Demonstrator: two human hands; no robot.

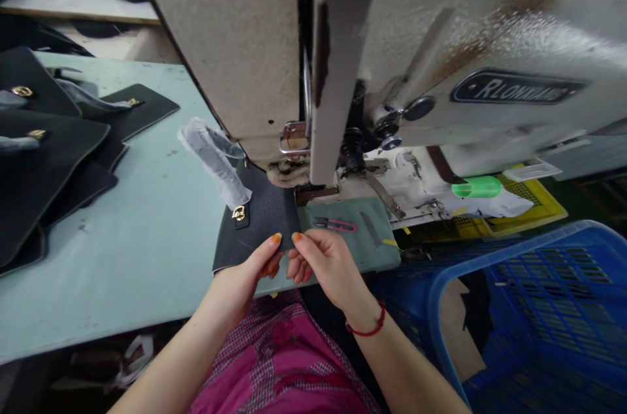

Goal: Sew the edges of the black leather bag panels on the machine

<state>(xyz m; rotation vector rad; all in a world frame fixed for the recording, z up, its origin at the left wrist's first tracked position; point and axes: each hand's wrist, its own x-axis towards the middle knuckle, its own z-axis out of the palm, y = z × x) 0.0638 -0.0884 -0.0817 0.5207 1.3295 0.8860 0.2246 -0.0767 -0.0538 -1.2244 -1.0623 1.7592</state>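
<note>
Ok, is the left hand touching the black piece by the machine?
Touching: the head view shows the left hand with its thumb on the black piece.

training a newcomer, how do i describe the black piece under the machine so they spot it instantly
Find the big pale machine, then look under its head, at the near edge of the pale green table. The black piece there has a gold fitting. Similar black pieces lie heaped to the left; only this one is in the left hand.
</note>
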